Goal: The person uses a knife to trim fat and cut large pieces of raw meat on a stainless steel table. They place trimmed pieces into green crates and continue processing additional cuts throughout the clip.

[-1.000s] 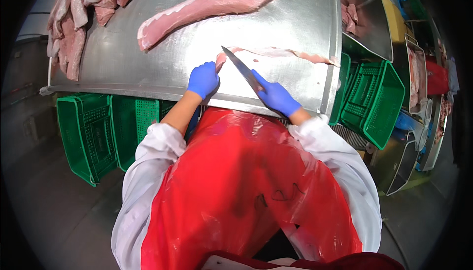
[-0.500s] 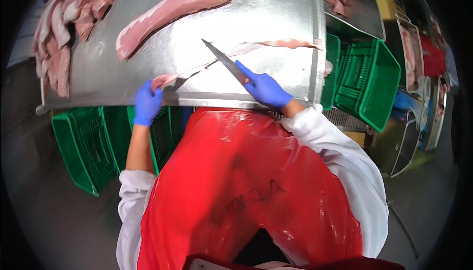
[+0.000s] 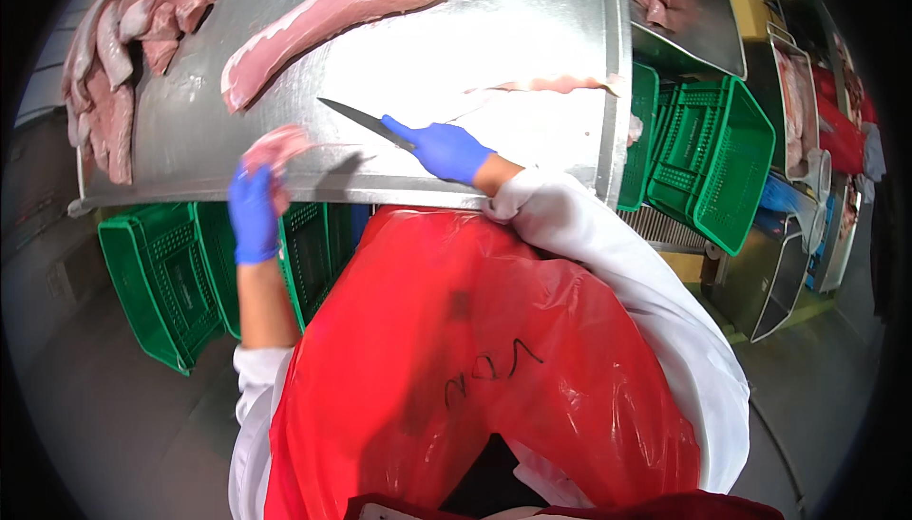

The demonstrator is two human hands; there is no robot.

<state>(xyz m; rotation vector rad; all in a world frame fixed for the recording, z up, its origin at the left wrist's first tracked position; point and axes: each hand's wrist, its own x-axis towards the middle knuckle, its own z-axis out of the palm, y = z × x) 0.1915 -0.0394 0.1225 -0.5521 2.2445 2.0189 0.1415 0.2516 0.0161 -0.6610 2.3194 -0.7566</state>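
Observation:
My left hand [image 3: 253,216], in a blue glove, grips a floppy pink piece of meat [image 3: 282,145] at the near edge of the steel table [image 3: 195,131]. A thin strand trails from it to the right. My right hand [image 3: 442,150], also gloved, holds a knife [image 3: 358,114] by its handle, blade pointing left above the tabletop. A long pale strip of trimming [image 3: 556,85] lies near the table's right edge. A long pink loin [image 3: 351,17] lies across the far part of the table, and a heap of cut meat [image 3: 114,93] is at the left.
Green crates [image 3: 147,273] stand below the table's front left. Another green crate [image 3: 722,164] sits at the right, near a steel bin of meat [image 3: 712,17], further trays [image 3: 803,112] and red material [image 3: 836,131]. My red apron [image 3: 494,311] is against the table's front.
My left hand has moved left with the piece of meat, drawing it away from the long strip. My right hand and knife have also shifted left, the blade now lying flatter.

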